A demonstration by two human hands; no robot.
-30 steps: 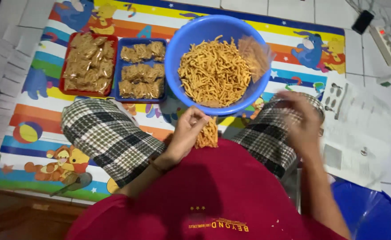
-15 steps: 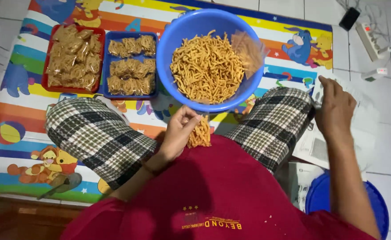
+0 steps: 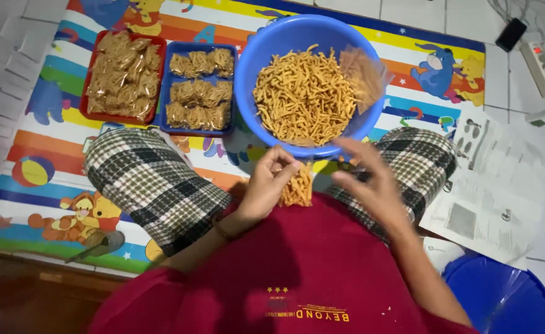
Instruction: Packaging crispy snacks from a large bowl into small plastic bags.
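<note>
Between the crossed knees, just below the rim of the blue bowl (image 3: 247,74), a small packet of fried snack sticks (image 3: 298,187) hangs from the left hand (image 3: 266,188). Packet sits at the fingertips, thumb and forefinger pinched narrow on its top edge, the rest of the fingers curled loosely behind.

Right hand (image 3: 371,182) hovers just beside the packet, fingers spread fairly wide and a little blurred; whether they touch the packet cannot be told. Nothing visibly held in it.

Count: one blue bowl, heaped with loose sticks, one clear empty-looking bag (image 3: 364,73) leaning inside its right wall. Two trays on the play mat (image 3: 31,142) to the left: one red tray (image 3: 86,93) piled with filled packets, one blue tray (image 3: 164,117) with packets in three rows. One sheet of printed paper (image 3: 501,185) on the tiles at right; one blue lid (image 3: 501,297) below it.
</note>
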